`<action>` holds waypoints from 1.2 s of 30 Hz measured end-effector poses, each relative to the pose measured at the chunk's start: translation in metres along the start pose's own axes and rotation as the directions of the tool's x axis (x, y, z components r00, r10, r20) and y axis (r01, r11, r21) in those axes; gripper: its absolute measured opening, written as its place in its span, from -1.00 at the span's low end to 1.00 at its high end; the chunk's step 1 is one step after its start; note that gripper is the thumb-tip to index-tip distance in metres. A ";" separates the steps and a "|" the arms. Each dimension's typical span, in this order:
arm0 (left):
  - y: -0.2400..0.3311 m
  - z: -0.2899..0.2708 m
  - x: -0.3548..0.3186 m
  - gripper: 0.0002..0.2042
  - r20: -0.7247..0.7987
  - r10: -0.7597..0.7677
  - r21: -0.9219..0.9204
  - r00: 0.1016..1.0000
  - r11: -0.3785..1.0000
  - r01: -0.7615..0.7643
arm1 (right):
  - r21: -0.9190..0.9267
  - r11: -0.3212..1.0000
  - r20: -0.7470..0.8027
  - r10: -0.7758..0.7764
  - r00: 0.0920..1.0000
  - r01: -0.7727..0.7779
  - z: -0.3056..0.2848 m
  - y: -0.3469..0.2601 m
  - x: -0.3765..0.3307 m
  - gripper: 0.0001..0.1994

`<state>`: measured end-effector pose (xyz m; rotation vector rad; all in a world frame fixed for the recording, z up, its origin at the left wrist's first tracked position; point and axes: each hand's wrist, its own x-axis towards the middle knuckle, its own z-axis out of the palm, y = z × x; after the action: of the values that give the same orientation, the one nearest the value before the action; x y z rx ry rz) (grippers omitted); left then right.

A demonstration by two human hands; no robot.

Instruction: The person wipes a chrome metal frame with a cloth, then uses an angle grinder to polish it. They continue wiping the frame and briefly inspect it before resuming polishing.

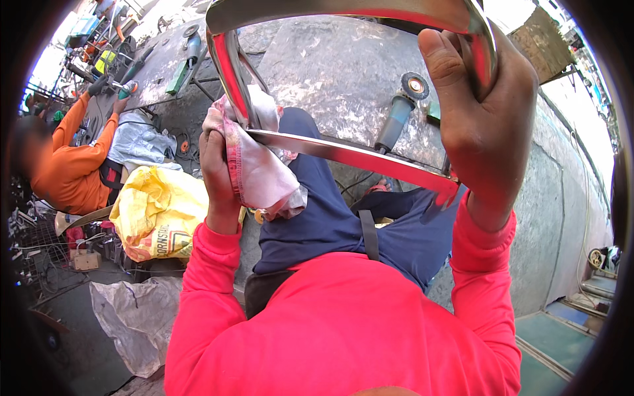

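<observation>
A worn grey work surface [310, 66] spreads across the far side and gives the tools somewhere flat to lie. On the far left, a co-worker in orange [72, 171] bends over another tool, well apart from the near person. The polished metal frame [356, 156], an open loop of flat bars, is held up over the near person's lap, probably so its faces can be seen and reached; the red streaks on it look like reflections of the red sleeves. A yellow sack [155, 211] stands to the left, with a whitish sack [142, 317] nearer, both outside the space the arms need. The right hand [485, 105] is closed round the frame's right side, thumb raised and some fingers hidden behind metal, seemingly to steady it. The left hand [218, 171] is closed on a pink and white cloth [261, 175], bunched against the frame's lower left corner, which likely keeps skin off the shiny surface there. Smallest, an angle grinder [395, 122] rests beyond the lower bar, near the right hand yet untouched.
</observation>
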<state>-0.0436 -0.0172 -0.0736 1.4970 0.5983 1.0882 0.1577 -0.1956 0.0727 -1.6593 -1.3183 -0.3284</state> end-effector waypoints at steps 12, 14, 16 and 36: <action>0.052 0.000 0.047 -0.86 0.187 -0.247 0.102 0.951 0.968 0.231 | -0.060 0.998 0.065 0.000 0.998 0.004 0.017 -0.025 0.005 -0.86; 0.052 -0.005 0.059 -0.83 0.226 -0.201 0.309 0.953 0.943 0.126 | -0.061 0.998 0.084 0.002 0.996 0.004 0.021 -0.029 0.007 -0.86; 0.048 -0.014 0.063 -0.84 0.297 -0.015 0.426 0.955 0.897 -0.118 | -0.067 0.998 0.094 -0.001 0.996 0.008 0.024 -0.031 0.010 -0.86; -0.014 -0.061 0.033 -0.74 0.334 -0.106 -0.284 0.937 0.936 0.207 | -0.055 0.998 0.114 0.027 0.993 -0.021 0.028 -0.027 0.025 -0.83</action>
<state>-0.0795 0.0430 -0.0805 1.2809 0.2978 0.7572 0.1342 -0.1599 0.0896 -1.7604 -1.3831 -0.2598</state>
